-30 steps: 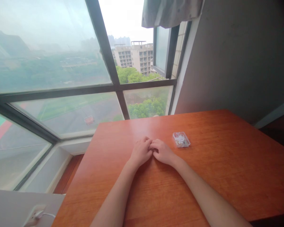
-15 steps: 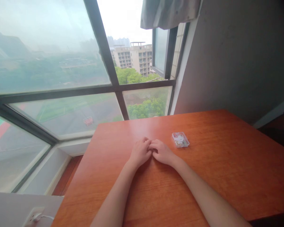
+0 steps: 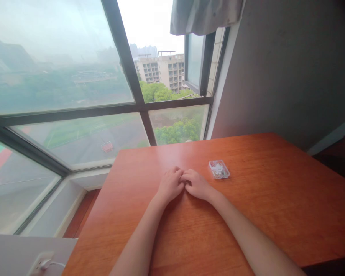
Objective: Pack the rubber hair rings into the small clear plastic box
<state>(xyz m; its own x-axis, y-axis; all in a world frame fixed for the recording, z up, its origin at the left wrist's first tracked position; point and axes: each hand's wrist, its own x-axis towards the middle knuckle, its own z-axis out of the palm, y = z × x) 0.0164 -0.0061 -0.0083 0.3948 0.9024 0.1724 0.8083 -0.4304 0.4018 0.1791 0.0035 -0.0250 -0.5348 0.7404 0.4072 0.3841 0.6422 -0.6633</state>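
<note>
Here, left hand (image 3: 169,186) meets right hand (image 3: 196,184) near a clear plastic box (image 3: 219,170)

Both hands rest on the reddish-brown tabletop (image 3: 270,207), and they're touching, right there in the middle! Fingers curl inward on each side, but the palms face down and out of sight, so whether either grip is closed on something, I cannot tell. Where the fingertips come together they cover one another, and it's hard to sort out which overlaps which. Over to the right now, the clear plastic box lies flat on the tabletop, near the right hand but apart from it. Something white shows inside, with small bits around it, too small to name. The left forearm (image 3: 140,237) and right forearm (image 3: 247,230) both run off the bottom of the view. Up top, a greyish curtain (image 3: 205,17) is sliced by the upper edge, while the window (image 3: 69,76) gives only a hazy look outdoors. Lower left, a wall socket (image 3: 42,261) is partly cropped, its white cord (image 3: 57,263) slipping from sight at the tabletop's edge.
</note>
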